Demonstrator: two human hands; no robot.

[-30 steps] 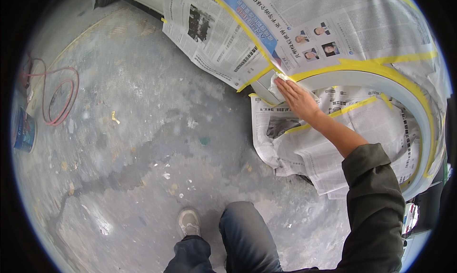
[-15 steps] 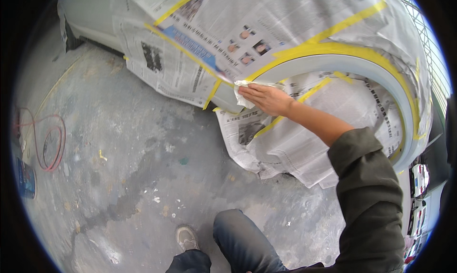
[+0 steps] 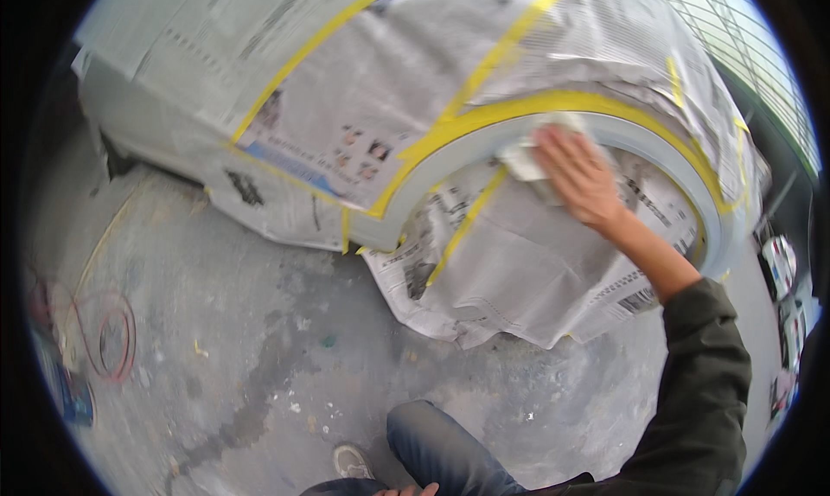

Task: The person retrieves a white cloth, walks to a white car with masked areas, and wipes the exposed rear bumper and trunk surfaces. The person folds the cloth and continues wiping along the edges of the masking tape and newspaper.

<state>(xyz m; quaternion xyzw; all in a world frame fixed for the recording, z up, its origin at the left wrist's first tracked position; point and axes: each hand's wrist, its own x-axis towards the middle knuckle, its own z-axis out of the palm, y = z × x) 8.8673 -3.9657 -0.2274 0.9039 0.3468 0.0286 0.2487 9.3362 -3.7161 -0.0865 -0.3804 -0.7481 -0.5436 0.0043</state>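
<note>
My right hand (image 3: 581,178), blurred by motion, presses a folded white cloth (image 3: 527,160) against the top of the car's pale grey wheel arch (image 3: 471,156). Its fingers lie over the cloth, which overlaps the newspaper (image 3: 536,245) covering the wheel opening. Yellow masking tape (image 3: 484,115) follows the outer edge of the arch. Newspaper sheets (image 3: 380,72) cover the body panel above. Only a bit of my left hand (image 3: 406,491) shows at the lower edge, by my thigh; the picture's edge cuts it off, so its grip cannot be made out.
Grey concrete floor (image 3: 259,323) with stains and paint flecks lies below the car. A coiled red hose (image 3: 130,340) and a blue can (image 3: 78,398) are at the far left. Parked cars (image 3: 781,262) show at the right rim. My bent knee (image 3: 424,427) is close below.
My right hand has moved with the cloth from the lower left end of the wheel arch up and right to its top. Part of my left hand now shows at the bottom; the view has shifted.
</note>
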